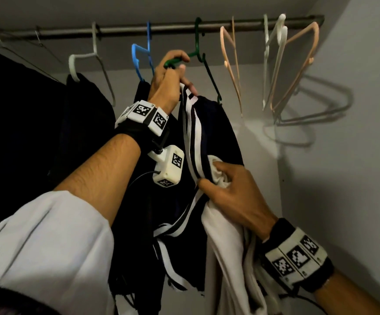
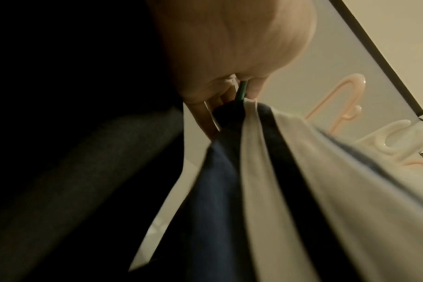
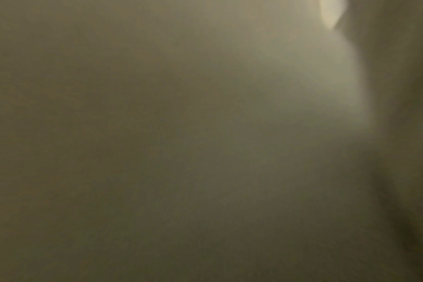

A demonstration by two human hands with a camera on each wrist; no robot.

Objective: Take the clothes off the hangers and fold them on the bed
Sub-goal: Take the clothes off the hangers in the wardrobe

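A dark navy garment with white stripes (image 1: 216,137) hangs from a green hanger (image 1: 203,64) on the closet rod (image 1: 173,30). My left hand (image 1: 173,73) is raised and grips the hanger's left shoulder together with the garment's top edge. In the left wrist view the fingers (image 2: 220,91) curl round the green hanger (image 2: 240,91) above the striped cloth (image 2: 278,171). Lower down, my right hand (image 1: 225,180) clutches a bunch of white cloth (image 1: 227,235) against the striped garment. The right wrist view shows only a blurred beige surface.
Dark clothes (image 1: 25,133) hang at the left on a white hanger (image 1: 80,64) and a blue hanger (image 1: 142,60). Bare peach hangers (image 1: 232,64) and white hangers (image 1: 275,53) hang to the right. The closet's side wall (image 1: 354,155) is close on the right.
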